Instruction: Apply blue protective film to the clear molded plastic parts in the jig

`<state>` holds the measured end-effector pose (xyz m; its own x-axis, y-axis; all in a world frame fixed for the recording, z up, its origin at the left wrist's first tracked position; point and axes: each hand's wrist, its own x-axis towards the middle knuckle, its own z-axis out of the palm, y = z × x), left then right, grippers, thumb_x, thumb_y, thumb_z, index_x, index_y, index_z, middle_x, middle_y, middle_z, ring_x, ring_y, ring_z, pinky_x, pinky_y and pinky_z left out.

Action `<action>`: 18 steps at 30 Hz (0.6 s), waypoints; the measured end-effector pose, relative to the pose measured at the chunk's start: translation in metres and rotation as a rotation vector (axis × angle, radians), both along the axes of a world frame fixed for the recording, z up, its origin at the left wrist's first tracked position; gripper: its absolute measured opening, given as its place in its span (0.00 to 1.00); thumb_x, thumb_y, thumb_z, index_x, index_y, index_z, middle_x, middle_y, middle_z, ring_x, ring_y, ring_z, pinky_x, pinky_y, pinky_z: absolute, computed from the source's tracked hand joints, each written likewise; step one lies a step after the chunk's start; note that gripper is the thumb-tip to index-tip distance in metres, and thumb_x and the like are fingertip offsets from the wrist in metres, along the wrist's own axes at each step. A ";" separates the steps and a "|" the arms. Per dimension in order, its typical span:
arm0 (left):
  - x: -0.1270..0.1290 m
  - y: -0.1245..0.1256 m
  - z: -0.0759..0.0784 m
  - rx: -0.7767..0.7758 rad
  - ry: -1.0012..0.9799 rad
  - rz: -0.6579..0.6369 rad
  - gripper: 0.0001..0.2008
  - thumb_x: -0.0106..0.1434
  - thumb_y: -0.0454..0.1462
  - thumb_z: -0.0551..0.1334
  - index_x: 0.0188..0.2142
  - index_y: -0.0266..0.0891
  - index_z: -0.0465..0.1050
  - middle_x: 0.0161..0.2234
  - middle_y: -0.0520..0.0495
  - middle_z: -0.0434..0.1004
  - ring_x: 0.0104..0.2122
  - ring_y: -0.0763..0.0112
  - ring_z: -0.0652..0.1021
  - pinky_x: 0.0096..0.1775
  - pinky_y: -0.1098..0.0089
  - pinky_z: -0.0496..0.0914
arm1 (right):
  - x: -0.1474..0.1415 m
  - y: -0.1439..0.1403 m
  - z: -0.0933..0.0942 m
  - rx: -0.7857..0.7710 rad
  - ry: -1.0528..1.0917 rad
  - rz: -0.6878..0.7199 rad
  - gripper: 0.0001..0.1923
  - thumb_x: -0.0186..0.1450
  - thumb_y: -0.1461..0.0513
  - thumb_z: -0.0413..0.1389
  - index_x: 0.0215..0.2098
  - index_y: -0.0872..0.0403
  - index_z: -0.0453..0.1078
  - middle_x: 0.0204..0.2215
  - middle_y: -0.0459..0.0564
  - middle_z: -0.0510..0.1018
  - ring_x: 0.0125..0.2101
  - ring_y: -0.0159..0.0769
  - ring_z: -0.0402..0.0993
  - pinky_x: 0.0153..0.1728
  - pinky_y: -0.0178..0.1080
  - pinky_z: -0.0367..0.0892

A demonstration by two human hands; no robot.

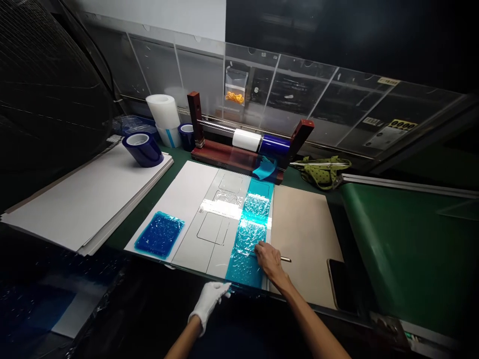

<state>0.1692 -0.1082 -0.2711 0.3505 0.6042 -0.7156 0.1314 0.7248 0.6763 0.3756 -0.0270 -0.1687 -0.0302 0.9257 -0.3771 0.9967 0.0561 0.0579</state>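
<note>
My right hand (269,260), bare, is closed around a slim pen-like tool (286,259) and rests over a strip of translucent blue film (245,268). The tool's tip is hard to make out. At the front edge of the table my left hand (209,300), in a white glove, pinches the near end of that film. The strip lies wrinkled and shiny over a white board (204,254) marked with black rounded rectangles. A stack of cut blue film pieces (159,234) sits on white sheet at the board's left.
Behind stands a reddish wooden roll holder (220,155) with a white roll (247,139) and a dark blue roll (275,145). Left is a paper stack (90,194) bearing a blue tape roll (142,149). A brown board (303,224), phone (339,284) and green conveyor belt (407,249) lie right.
</note>
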 end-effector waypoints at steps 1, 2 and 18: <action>0.000 0.001 0.002 -0.025 -0.007 0.008 0.28 0.52 0.58 0.61 0.27 0.32 0.72 0.27 0.45 0.73 0.22 0.77 0.63 0.28 0.71 0.56 | 0.010 -0.005 0.004 -0.002 -0.012 -0.014 0.14 0.70 0.65 0.42 0.35 0.53 0.69 0.34 0.47 0.71 0.34 0.30 0.65 0.26 0.37 0.41; -0.001 0.002 0.004 -0.057 -0.012 0.013 0.30 0.50 0.60 0.61 0.28 0.32 0.73 0.27 0.44 0.74 0.21 0.76 0.63 0.26 0.71 0.54 | 0.021 -0.009 0.008 -0.004 -0.024 -0.030 0.14 0.69 0.65 0.43 0.34 0.54 0.69 0.34 0.48 0.71 0.34 0.30 0.66 0.26 0.37 0.42; 0.003 0.001 0.042 0.072 0.012 0.150 0.27 0.47 0.59 0.63 0.24 0.34 0.72 0.23 0.48 0.69 0.25 0.71 0.66 0.29 0.70 0.58 | 0.060 -0.083 0.043 0.061 0.012 -0.411 0.10 0.65 0.62 0.47 0.38 0.51 0.70 0.37 0.45 0.75 0.38 0.34 0.71 0.32 0.35 0.57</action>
<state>0.1724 -0.1075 -0.2294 0.2438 0.6993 -0.6720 0.0340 0.6863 0.7265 0.4356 -0.1103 -0.1253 0.3420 0.8826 -0.3227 0.9363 -0.3494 0.0368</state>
